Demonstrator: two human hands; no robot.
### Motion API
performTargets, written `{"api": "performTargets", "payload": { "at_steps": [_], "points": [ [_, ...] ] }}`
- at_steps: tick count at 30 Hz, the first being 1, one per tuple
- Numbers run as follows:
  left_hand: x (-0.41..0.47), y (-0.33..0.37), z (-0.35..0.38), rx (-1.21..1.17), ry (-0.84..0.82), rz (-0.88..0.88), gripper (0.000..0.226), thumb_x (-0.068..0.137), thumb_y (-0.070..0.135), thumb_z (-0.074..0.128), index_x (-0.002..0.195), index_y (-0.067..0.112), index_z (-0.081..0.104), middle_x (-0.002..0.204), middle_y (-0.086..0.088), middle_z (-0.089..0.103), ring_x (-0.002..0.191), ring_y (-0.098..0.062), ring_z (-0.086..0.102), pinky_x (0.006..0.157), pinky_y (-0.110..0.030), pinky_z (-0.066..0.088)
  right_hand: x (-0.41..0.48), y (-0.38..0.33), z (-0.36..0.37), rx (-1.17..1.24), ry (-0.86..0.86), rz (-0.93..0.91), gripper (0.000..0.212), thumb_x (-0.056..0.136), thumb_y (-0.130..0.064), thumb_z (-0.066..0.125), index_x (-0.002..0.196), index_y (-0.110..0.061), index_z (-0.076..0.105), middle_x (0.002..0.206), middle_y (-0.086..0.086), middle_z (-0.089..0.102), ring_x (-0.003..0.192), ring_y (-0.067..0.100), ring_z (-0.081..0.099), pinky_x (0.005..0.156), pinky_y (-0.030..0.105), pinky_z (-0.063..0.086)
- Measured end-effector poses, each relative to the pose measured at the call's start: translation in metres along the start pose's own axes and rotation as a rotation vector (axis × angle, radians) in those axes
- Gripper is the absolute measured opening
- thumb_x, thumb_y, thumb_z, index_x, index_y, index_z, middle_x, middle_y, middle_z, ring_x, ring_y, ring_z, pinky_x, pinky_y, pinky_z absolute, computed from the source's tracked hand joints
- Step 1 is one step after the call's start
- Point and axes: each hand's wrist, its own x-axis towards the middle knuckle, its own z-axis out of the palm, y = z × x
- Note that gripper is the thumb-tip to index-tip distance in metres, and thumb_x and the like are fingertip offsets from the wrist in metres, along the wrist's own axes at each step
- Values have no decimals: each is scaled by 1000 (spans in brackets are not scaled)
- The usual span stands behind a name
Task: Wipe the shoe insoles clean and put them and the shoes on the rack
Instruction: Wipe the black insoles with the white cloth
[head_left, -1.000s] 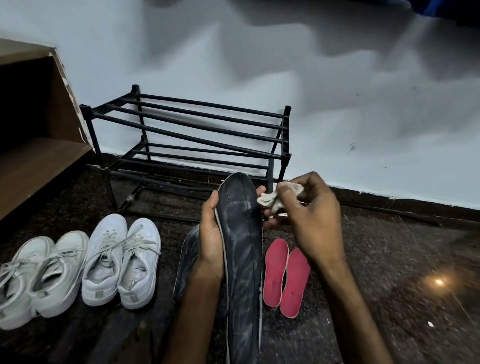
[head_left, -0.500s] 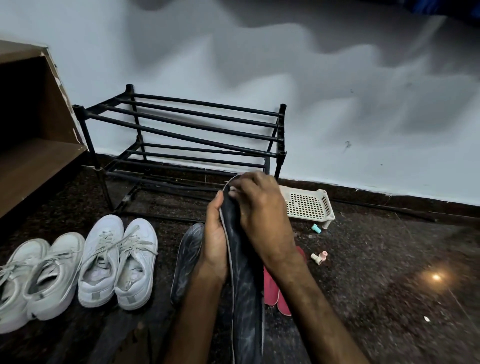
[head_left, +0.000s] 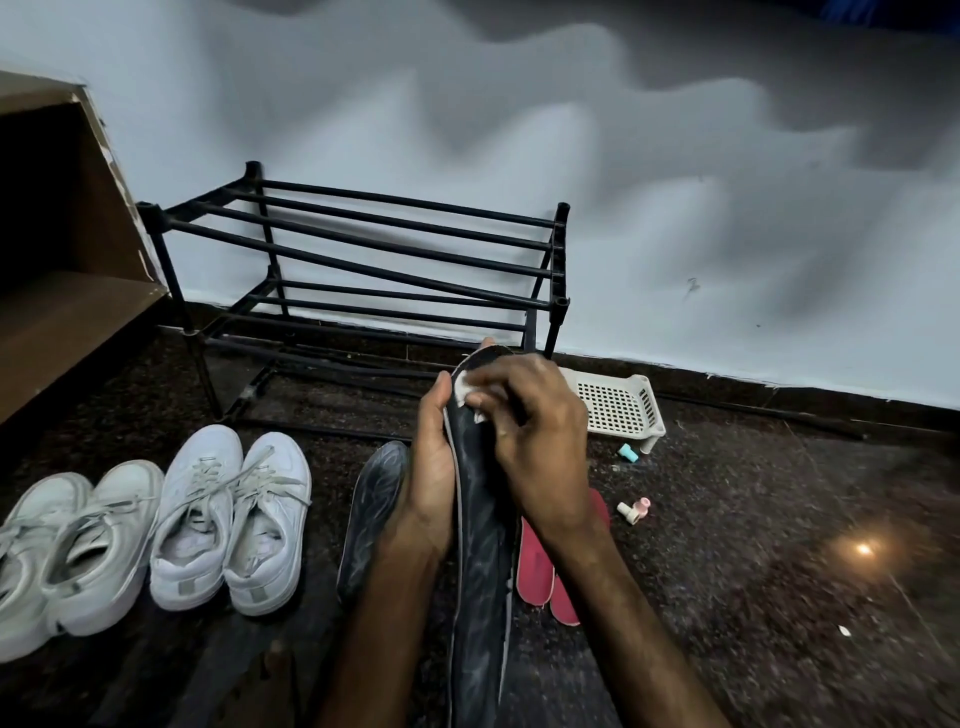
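Mid-wipe in front of the shoe rack (head_left: 363, 260): left hand (head_left: 434, 467) grips the black insole (head_left: 480, 545), right hand (head_left: 530, 441) pinches a white cloth (head_left: 462, 387) on its toe. Next, probably drag it heelward.

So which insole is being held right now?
The dark insole gripped by the left hand; the other dark insole and both red ones lie on the floor.

The dark speckled floor (head_left: 753, 545) carries a black rack (head_left: 558, 249) against the wall, with a wooden shelf unit (head_left: 62, 322) to its left. In front stand two pairs of white sneakers (head_left: 228, 519) side by side. To their right lie a dark insole (head_left: 371, 514) and two red insoles (head_left: 537, 571), partly hidden. A white perforated basket (head_left: 618, 405) sits near the wall. Near it lie a teal piece (head_left: 628, 453) and a pink-and-white piece (head_left: 635, 510).
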Motion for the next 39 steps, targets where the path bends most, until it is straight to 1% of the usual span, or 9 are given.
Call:
{"api": "performTargets", "payload": {
  "at_steps": [3, 9, 16, 20, 25, 28, 31, 35, 39],
  "points": [
    [1, 7, -5, 48, 21, 17, 75, 92, 57, 37, 140, 0, 44, 131, -17, 53, 120, -24, 52, 106, -30, 40, -18, -10, -2, 76, -74, -29, 10, 79, 2, 73, 82, -8, 72, 89, 1, 64, 89, 14, 61, 82, 27, 50],
    [-3, 14, -2, -51, -87, 80, 55, 98, 50, 29, 144, 26, 47, 138, -26, 52, 105, -31, 60, 85, -36, 56, -14, -16, -27, 62, -480, 16, 10, 79, -4, 74, 79, -13, 72, 85, -5, 66, 84, 9, 60, 78, 31, 50],
    [-8, 0, 6, -132, -62, 70, 38, 94, 41, 48, 104, 11, 70, 105, -5, 67, 104, -16, 65, 94, -27, 51, 31, -18, -6, -129, -282, -37, 12, 82, -6, 66, 89, -13, 73, 89, 0, 64, 89, 19, 57, 79, 32, 47],
    [-4, 1, -5, -38, -11, 88, 52, 90, 43, 56, 134, 15, 59, 138, -13, 52, 132, -21, 46, 114, -32, 31, -10, -10, -6, -27, -268, 7, 11, 82, -2, 67, 82, -13, 69, 89, -2, 62, 87, 18, 57, 77, 29, 46],
    [-3, 19, -15, 62, 41, 99, 60, 92, 54, 37, 135, 17, 58, 125, -18, 58, 96, -26, 59, 81, -33, 53, -30, -12, -20, -21, -610, 59, 9, 79, -8, 75, 78, -16, 72, 83, -2, 66, 82, 16, 61, 75, 36, 51],
    [-5, 20, -3, 19, 58, 87, 59, 96, 51, 35, 109, 6, 72, 107, -16, 66, 91, -25, 63, 82, -31, 55, -1, -5, -22, -131, -408, 84, 13, 80, -8, 75, 87, -19, 75, 89, -3, 66, 89, 16, 59, 80, 29, 48],
    [-3, 11, 5, 7, 89, 105, 54, 97, 43, 36, 133, 9, 56, 116, -14, 65, 109, -23, 60, 105, -33, 42, 20, -10, -8, -303, -209, 110, 14, 82, -2, 69, 90, -13, 73, 92, 3, 63, 93, 22, 55, 79, 31, 47],
    [1, 10, -2, 3, 90, 147, 59, 96, 48, 36, 146, 17, 44, 143, -16, 50, 135, -30, 44, 117, -42, 29, 1, -25, 8, -446, -341, 146, 22, 84, -2, 60, 104, -8, 67, 110, 9, 60, 102, 26, 51, 85, 38, 50],
    [5, 9, -10, 70, 133, 173, 61, 99, 51, 27, 134, 13, 59, 123, -20, 61, 122, -32, 53, 108, -47, 37, -23, -39, -14, -357, -454, 336, 14, 86, -13, 65, 99, -16, 68, 107, 1, 64, 99, 21, 58, 81, 26, 43]
  ]
}}
